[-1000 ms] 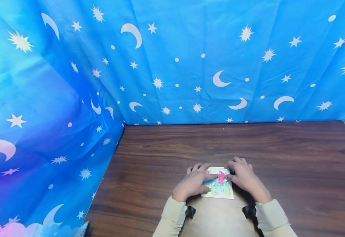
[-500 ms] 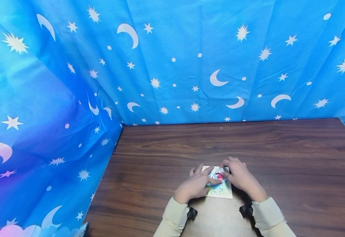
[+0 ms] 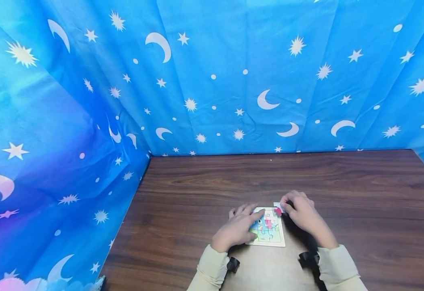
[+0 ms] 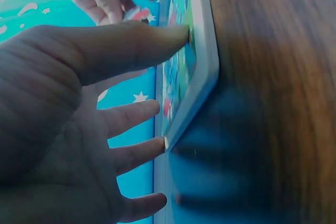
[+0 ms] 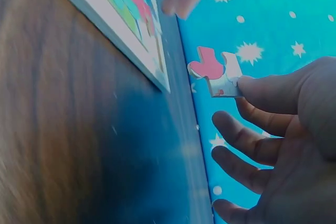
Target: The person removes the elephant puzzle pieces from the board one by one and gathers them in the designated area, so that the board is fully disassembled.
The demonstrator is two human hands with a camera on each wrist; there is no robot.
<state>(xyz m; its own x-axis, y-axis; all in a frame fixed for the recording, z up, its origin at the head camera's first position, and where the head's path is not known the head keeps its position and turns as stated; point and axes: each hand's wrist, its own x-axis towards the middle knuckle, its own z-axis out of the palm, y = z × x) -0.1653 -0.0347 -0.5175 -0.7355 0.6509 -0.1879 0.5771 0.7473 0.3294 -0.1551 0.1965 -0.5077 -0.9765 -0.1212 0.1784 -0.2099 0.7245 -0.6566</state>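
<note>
A small jigsaw puzzle (image 3: 271, 236) with a pale raised border lies on the wooden table. My left hand (image 3: 235, 227) rests over its left side, fingers spread and straight, the thumb on the lower left part of the picture. In the left wrist view, the thumb (image 4: 142, 45) reaches over the board's edge and the other fingertips are at its rim. My right hand (image 3: 302, 212) is beyond the upper right corner. Between thumb and index finger it pinches a pink and white puzzle piece (image 5: 212, 73), held up off the board.
The dark wooden table (image 3: 197, 178) extends around the puzzle on all sides. A blue cloth (image 3: 212, 89) with white moons and stars hangs behind the table and along its left side. Black straps (image 3: 308, 259) sit at both wrists.
My right hand has lifted the pink and white piece out of the puzzle's upper right area and moved right with it. My left hand's index finger has drawn back from the middle of the board.
</note>
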